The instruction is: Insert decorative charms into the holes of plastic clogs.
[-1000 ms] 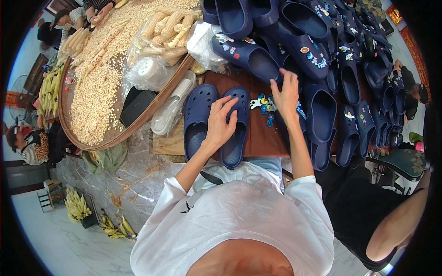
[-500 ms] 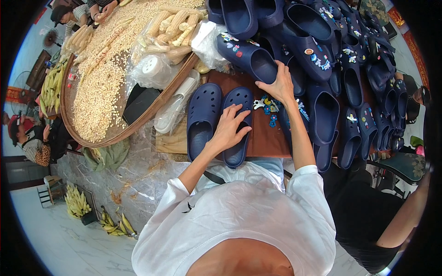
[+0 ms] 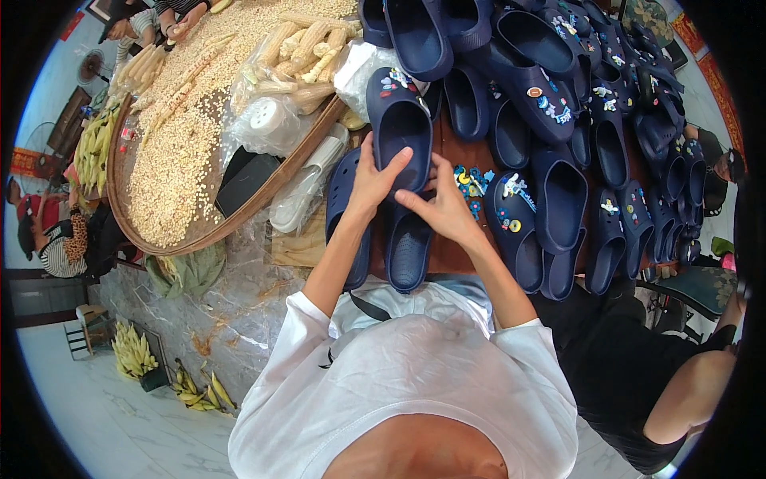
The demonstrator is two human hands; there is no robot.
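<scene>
Left hand (image 3: 372,182) grips a decorated navy clog (image 3: 404,132) near the centre of the head view, fingers along the shoe's left side and thumb bent over the heel area. Right hand (image 3: 445,209) meets the same shoe from the other side, fingers at its right edge and thumb, spread apart from them, reaching across to the heel; how firmly it presses cannot be told. The clog's toe points to the top of the frame and carries small colourful charms.

Beneath the hands, at centre, one plain navy clog (image 3: 359,267) lies partly behind the left forearm, with a second plain navy clog (image 3: 408,259) just beside it. To the right of the hands, a cluster of loose charms (image 3: 473,184) lies on a reddish-brown table covering (image 3: 463,259), next to another charm-trimmed clog (image 3: 513,227). A heap of navy clogs (image 3: 562,191) fills the upper right, many with charms.

At upper left, a round rimmed tray (image 3: 231,236) is spread with corn kernels (image 3: 167,184). It also bears a clear bag of corncobs (image 3: 303,44), a white round container (image 3: 265,116) in plastic and a flat black object (image 3: 246,185). Between tray and clogs lies a white slipper (image 3: 303,195) in clear wrapping. At lower right sits a person in black (image 3: 630,367); other people appear along the left edge.
</scene>
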